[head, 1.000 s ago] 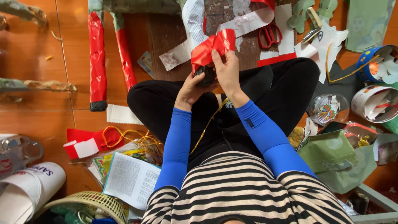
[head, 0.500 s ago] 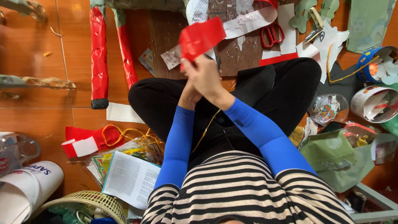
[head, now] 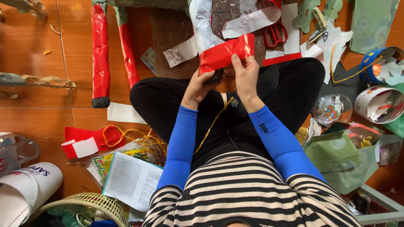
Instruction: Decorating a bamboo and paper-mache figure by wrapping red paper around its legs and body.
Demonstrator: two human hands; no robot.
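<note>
Scissors [head: 275,33] lie beyond the held paper strip [head: 226,52]; an open booklet [head: 130,180] lies left of the lap.

Dark object [head: 216,77] hidden; basket [head: 90,204] cropped

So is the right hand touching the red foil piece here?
Touching. The head view shows the right hand with its fingertips pinching the lower edge of the red foil piece.
</note>
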